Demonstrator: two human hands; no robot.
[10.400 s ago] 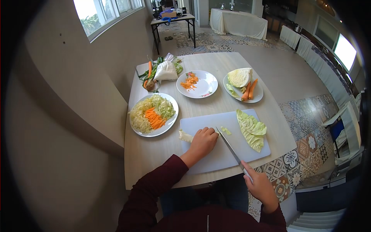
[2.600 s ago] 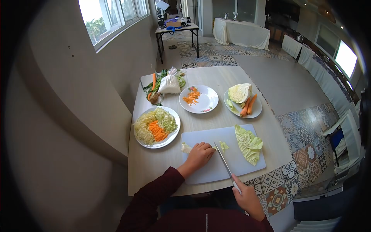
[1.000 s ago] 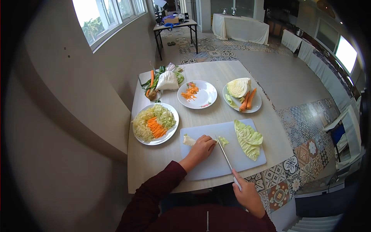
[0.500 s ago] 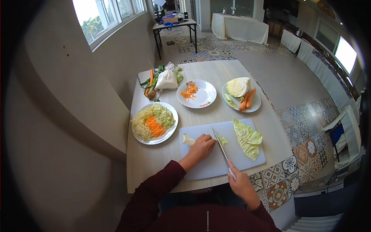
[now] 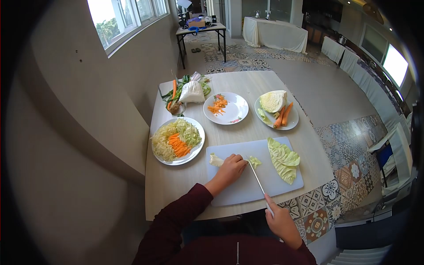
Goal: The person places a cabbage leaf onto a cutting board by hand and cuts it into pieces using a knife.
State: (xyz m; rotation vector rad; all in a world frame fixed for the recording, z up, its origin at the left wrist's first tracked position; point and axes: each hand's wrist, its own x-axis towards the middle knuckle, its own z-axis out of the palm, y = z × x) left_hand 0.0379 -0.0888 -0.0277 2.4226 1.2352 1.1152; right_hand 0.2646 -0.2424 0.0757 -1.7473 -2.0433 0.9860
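Observation:
My right hand (image 5: 282,223) grips the white handle of a kitchen knife (image 5: 258,180), its blade pointing away from me over the white cutting board (image 5: 225,194). Close to the blade's tip, my left hand (image 5: 232,170) is curled down on the board, fingers pressed together; whatever lies under them is mostly hidden. Small shreds of cabbage (image 5: 254,162) rest just right of the blade. A pale piece of cabbage (image 5: 215,160) shows left of my left hand. Larger cabbage leaves (image 5: 283,161) lie on the board's right side.
Left of the board stands a plate (image 5: 194,155) of shredded cabbage and carrot. Behind are a plate (image 5: 240,106) with carrot bits and another (image 5: 291,126) holding a cabbage half (image 5: 273,101) and carrots (image 5: 287,114). A bag of white contents (image 5: 192,92) sits among vegetables at the back left.
The knife and my right hand have shifted slightly right and toward me, and the blade has turned more edge-on. My left hand stays nearly in place.

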